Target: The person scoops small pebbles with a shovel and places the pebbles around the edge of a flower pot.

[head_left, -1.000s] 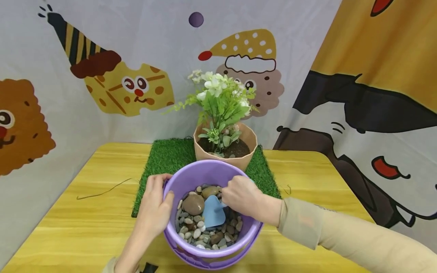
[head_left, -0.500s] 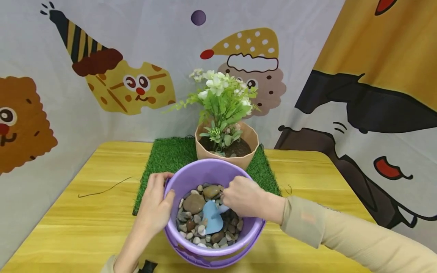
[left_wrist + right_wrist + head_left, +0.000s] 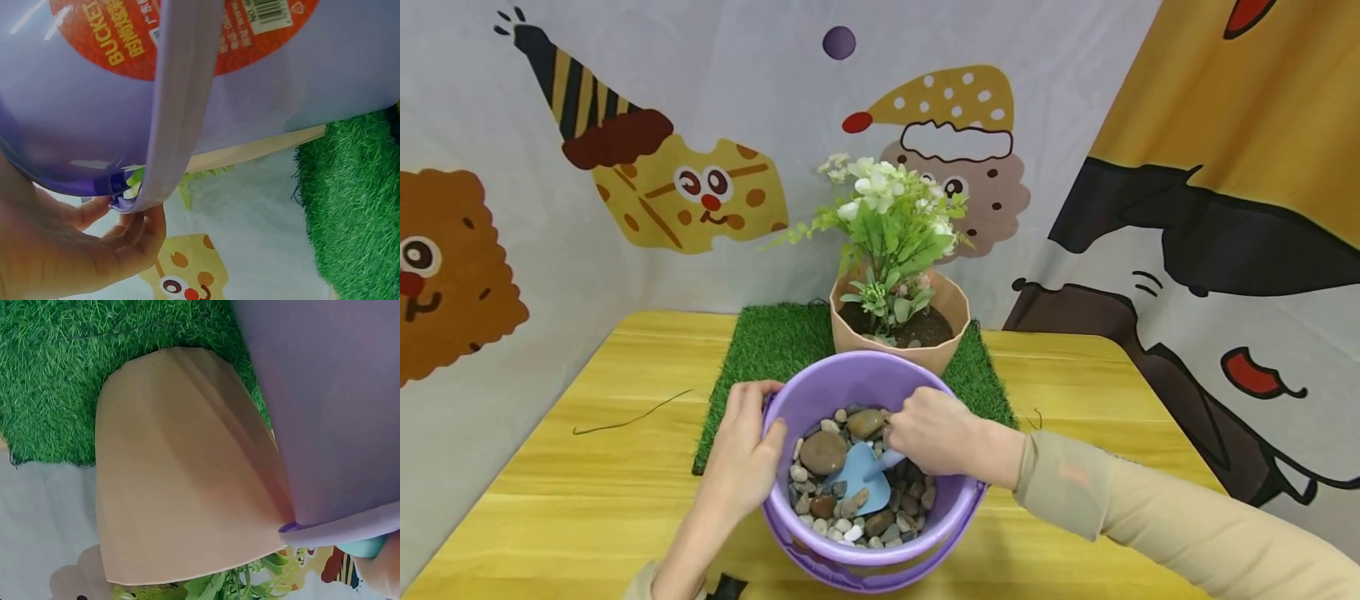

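A purple bucket (image 3: 842, 379) stands at the table's front, its floor covered with pebbles (image 3: 846, 525) and larger stones such as a round brown one (image 3: 823, 452). My left hand (image 3: 741, 454) grips the bucket's left rim; the left wrist view shows its thumb and fingers around the rim beside the bucket handle (image 3: 181, 94). Inside the bucket, my right hand (image 3: 934, 433) holds a small blue shovel (image 3: 868, 492) by its handle. The blade lies among the stones, with a few pebbles on it. In the right wrist view, only a sliver of that hand (image 3: 384, 569) shows.
Right behind the bucket stands a beige pot (image 3: 891, 350) with a white-flowered plant (image 3: 887, 217) and dark soil. It sits on a green turf mat (image 3: 775, 342). A thin dark wire (image 3: 632, 419) lies on the wooden table (image 3: 550, 500) at left. A printed curtain hangs behind.
The shovel blade has moved slightly down and left among the stones, and pebbles now lie on it. My left hand keeps its place on the rim.
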Motion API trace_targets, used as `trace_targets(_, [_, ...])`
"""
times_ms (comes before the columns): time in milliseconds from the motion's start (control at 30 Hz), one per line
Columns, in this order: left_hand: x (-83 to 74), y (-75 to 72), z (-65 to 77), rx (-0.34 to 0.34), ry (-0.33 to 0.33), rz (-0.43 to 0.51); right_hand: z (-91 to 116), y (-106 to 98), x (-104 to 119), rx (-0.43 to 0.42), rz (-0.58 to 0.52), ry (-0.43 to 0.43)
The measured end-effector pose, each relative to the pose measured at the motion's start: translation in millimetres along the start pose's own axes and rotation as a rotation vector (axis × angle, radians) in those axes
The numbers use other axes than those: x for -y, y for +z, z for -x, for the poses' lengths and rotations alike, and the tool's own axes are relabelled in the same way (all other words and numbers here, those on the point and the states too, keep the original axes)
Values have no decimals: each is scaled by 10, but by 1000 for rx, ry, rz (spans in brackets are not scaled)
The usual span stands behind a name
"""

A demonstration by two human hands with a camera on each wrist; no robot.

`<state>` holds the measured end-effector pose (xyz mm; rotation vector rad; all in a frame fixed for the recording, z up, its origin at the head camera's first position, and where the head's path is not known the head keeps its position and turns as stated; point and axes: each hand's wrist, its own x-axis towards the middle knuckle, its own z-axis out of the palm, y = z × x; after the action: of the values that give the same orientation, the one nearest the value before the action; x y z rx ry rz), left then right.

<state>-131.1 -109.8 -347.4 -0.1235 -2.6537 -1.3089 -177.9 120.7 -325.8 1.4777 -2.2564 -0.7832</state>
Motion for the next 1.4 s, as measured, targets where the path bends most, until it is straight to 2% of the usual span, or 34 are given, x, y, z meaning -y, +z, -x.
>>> trace_targets(467, [24,-16,-12,28,10,-17,-2,-52,-39,13,4,-29])
trace_targets(733, [21,-30,-11,44,3,-30,9,-46,-57,-8,-16,-25])
trace_targets(1133, [60,-15,3,33,15,-31,8,-50,-45,22,-10,-57])
trace_targets(1400, [52,-21,-12,23,39,-17,34,-84,-141,27,-45,-90])
